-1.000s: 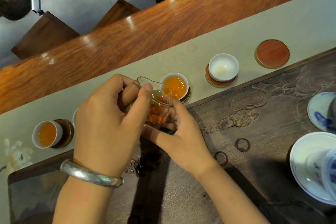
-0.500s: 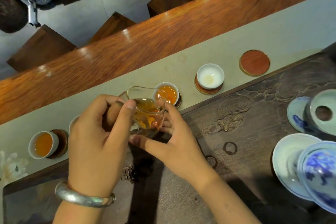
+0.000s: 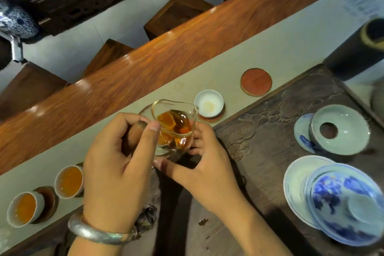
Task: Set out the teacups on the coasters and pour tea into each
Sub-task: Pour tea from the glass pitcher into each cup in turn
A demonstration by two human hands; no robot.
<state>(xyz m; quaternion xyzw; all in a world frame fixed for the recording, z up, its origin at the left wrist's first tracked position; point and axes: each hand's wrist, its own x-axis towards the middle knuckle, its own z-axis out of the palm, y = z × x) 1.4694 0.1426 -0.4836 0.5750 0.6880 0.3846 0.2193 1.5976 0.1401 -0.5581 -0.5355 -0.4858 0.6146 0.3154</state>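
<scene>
My left hand (image 3: 116, 170) grips the wooden handle of a glass pitcher (image 3: 174, 124) holding amber tea. My right hand (image 3: 205, 164) steadies the pitcher from the right and below. Its spout points at a white teacup (image 3: 209, 103), nearly empty, standing on a coaster (image 3: 216, 117). Farther right lies a bare red coaster (image 3: 256, 81). At the left, two white teacups (image 3: 69, 181) (image 3: 25, 208) hold tea; the far-left one leans off its dark coaster (image 3: 48, 201). The pitcher hides whatever stands behind it.
A carved dark tea tray (image 3: 270, 131) fills the right foreground. On it sit a celadon lid with a hole (image 3: 340, 133), a blue-and-white saucer (image 3: 301, 137) and a blue-and-white lidded bowl (image 3: 340, 199). A dark cylinder (image 3: 357, 50) stands far right. Wooden stools stand beyond the table.
Both hands have carried the pitcher to the right, from the filled middle cup to the nearly empty white cup. The view has shifted right as well.
</scene>
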